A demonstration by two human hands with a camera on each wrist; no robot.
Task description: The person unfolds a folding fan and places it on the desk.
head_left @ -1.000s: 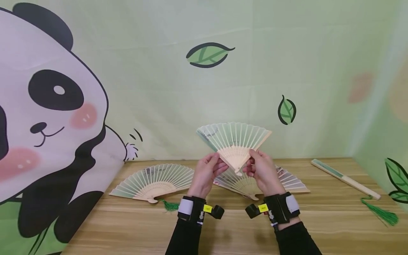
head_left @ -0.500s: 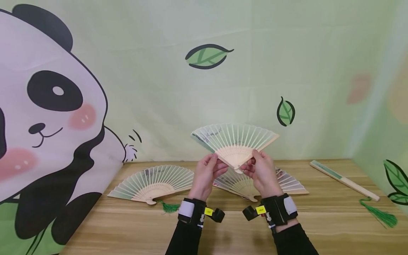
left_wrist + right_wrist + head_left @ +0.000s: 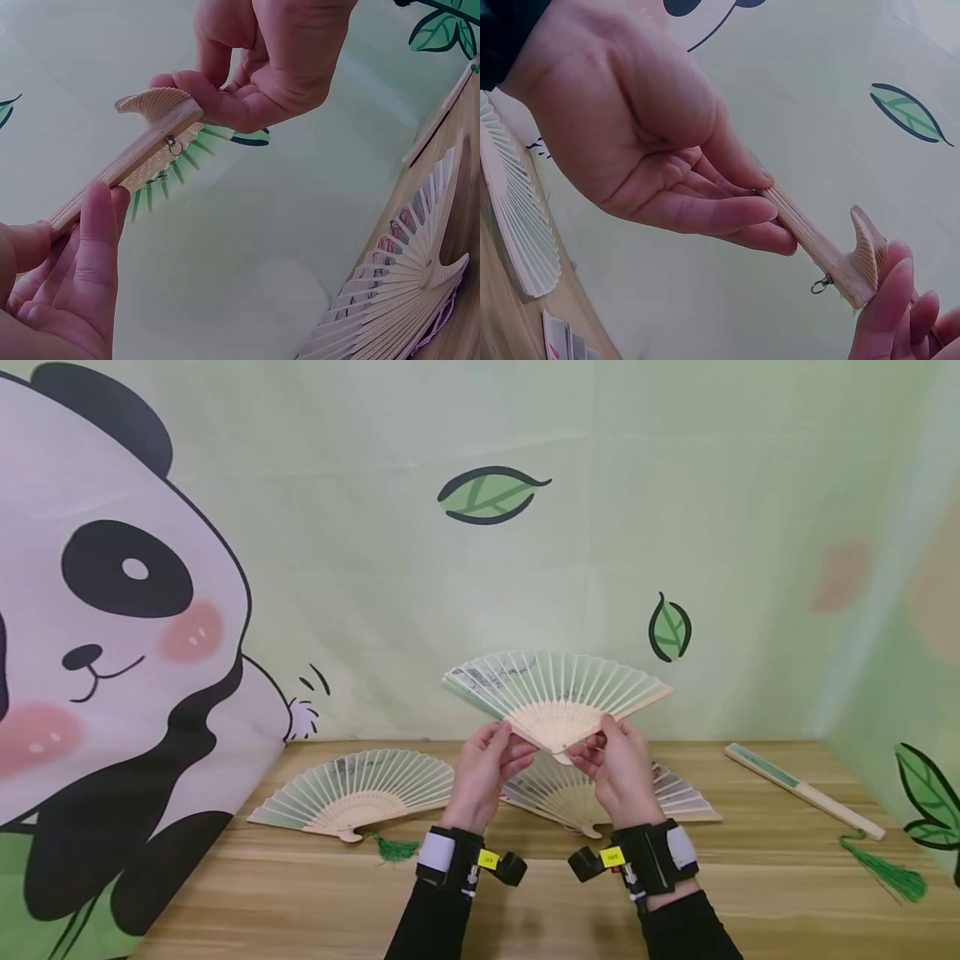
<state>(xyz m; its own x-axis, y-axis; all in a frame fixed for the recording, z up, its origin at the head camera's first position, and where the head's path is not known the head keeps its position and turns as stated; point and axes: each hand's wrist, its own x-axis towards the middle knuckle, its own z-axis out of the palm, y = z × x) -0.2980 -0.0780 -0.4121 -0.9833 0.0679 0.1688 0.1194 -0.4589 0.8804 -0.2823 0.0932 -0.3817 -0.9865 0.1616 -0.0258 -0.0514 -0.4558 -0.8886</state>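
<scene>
A pale green folding fan with light wooden ribs is held up, partly spread, above the table. My left hand pinches its left outer stick between thumb and fingers. On the opposite outer stick, my right hand has its thumb and fingertips closed near the pivot. A small metal ring hangs at the pivot in the left wrist view; no tassel shows on this fan. Behind the hands lies a second spread fan, pale with pinkish parts, partly hidden by the right hand.
An open green fan with a green tassel lies on the wooden table at left. At right lies a folded fan with its green tassel. A printed panda backdrop stands behind.
The held fan has spread wider, its outer sticks swinging apart and down on both sides. Both hands keep their grip, and the fans on the table stay put.
</scene>
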